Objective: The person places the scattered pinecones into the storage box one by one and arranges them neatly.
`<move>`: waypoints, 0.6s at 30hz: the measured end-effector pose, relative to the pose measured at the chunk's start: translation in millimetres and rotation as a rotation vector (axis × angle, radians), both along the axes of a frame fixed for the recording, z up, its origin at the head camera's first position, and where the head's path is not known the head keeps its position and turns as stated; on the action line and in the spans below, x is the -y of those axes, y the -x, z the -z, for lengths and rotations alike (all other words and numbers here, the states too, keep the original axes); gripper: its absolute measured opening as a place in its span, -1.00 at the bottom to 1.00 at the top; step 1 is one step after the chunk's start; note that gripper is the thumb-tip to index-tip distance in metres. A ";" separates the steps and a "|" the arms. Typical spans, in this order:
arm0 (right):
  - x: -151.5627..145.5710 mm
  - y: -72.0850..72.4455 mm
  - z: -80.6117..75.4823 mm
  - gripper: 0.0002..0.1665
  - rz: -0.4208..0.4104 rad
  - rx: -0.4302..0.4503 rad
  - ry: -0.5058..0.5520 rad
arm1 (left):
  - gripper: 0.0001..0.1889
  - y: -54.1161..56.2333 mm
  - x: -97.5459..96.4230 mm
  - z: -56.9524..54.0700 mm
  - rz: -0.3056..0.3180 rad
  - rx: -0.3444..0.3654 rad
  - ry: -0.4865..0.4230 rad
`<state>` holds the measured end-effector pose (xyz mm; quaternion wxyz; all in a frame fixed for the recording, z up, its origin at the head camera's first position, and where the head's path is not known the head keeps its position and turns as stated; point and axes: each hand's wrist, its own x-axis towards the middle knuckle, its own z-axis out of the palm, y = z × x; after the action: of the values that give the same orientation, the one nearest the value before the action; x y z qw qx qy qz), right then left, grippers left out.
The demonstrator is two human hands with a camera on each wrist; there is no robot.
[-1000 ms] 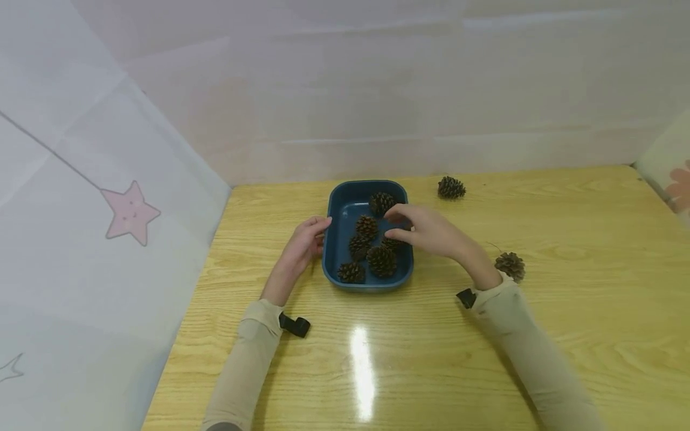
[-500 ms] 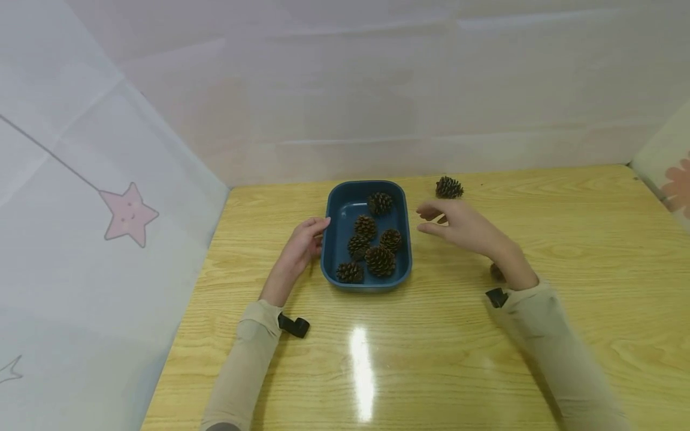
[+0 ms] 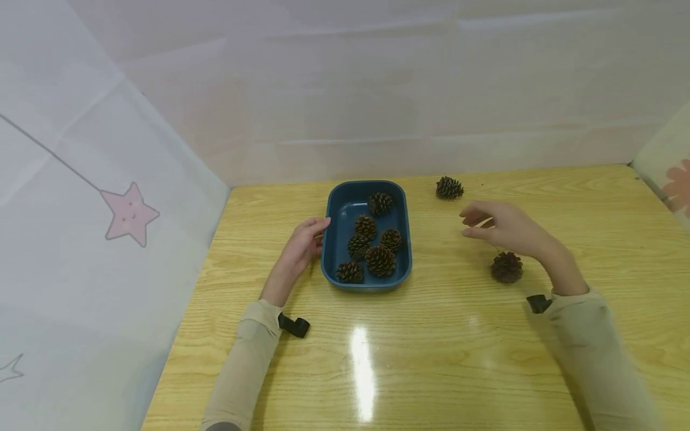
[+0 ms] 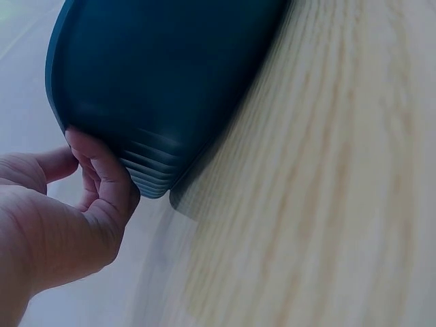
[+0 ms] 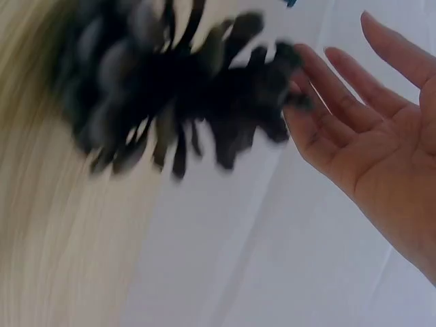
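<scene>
A dark blue plastic bin (image 3: 326,239) stands on the table with several pine cones (image 3: 380,261) in it. At its left side my left hand (image 3: 302,246) holds the rim between thumb and fingers. In the left wrist view the same hand (image 4: 75,204) has its fingers bent against the bin's ribbed outer wall (image 4: 150,160). My right hand (image 3: 507,227) is over the table right of the bin, fingers loosely bent and holding nothing. Just below it lies a loose pine cone (image 3: 507,267), large and blurred in the right wrist view, near the open palm (image 5: 375,150).
Another pine cone (image 3: 450,188) lies near the back edge of the wooden table (image 3: 442,359), right of the bin. A pale sheet (image 3: 356,90) rises behind the table, and a printed one (image 3: 70,269) on the left.
My right hand has moved right, from over the bin to above the table by the loose pine cone. The left hand and the bin have stayed in place.
</scene>
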<state>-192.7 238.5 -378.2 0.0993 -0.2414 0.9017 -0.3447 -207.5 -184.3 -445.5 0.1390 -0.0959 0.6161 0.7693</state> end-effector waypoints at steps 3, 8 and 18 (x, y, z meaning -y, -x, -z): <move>-19.0 -0.4 3.7 -0.53 -0.018 0.036 -0.013 | -0.83 0.3 -0.6 0.3 -0.006 0.000 -0.001; -50.7 -1.3 10.2 -0.48 -0.065 0.136 0.018 | -0.82 0.3 -1.3 0.2 -0.007 -0.002 0.007; -81.8 -1.9 13.7 -0.45 -0.140 0.293 0.106 | -0.81 -1.5 -1.0 -1.2 -0.001 -0.009 0.018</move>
<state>-190.8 320.3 -391.9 0.2404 -0.2558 0.8391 -0.4156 -206.0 -183.3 -444.3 0.1350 -0.0941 0.6236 0.7643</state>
